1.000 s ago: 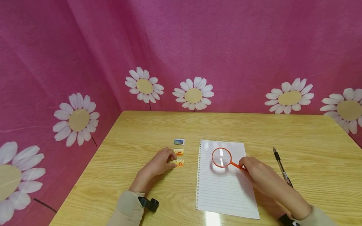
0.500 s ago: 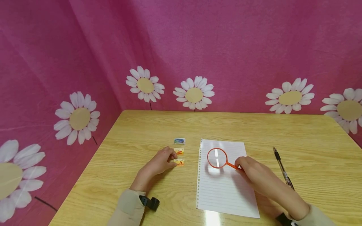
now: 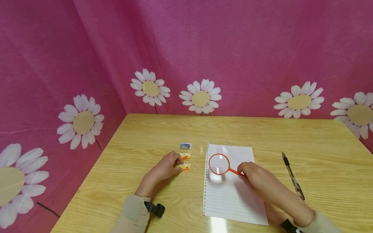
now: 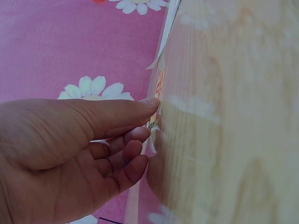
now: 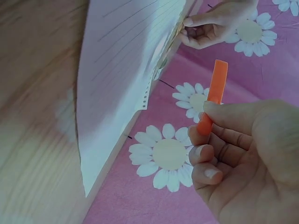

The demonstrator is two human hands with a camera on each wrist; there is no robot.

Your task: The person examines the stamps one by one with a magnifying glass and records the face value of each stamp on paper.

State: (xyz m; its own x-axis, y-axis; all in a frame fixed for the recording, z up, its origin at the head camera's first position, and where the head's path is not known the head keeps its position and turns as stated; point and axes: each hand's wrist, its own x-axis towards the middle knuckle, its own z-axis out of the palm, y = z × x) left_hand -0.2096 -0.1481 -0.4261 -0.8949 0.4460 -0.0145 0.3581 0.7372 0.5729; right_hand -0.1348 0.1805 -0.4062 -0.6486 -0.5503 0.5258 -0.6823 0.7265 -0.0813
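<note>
Three small stamps lie in a column on the wooden table: a blue one (image 3: 185,146) farthest away, a yellow-orange one (image 3: 185,156) in the middle and another yellow-orange stamp (image 3: 187,167) nearest. My left hand (image 3: 166,166) rests beside them, its thumb touching the nearest stamp's left edge and the other fingers loosely bent near the middle one. With thumb and fingers, my right hand (image 3: 259,178) pinches the handle (image 5: 217,81) of an orange magnifying glass (image 3: 219,164). Its round lens is held above the upper left part of a lined sheet of paper (image 3: 233,200), right of the stamps.
A black pen (image 3: 292,176) lies to the right of the paper, beyond the right hand. Behind the table (image 3: 157,129) hangs a pink cloth (image 3: 233,48) with white daisies. Dark straps (image 3: 154,208) circle both wrists.
My right hand has carried the magnifying glass leftward across the paper, nearer its punched edge. The left hand and the stamps stay in place.
</note>
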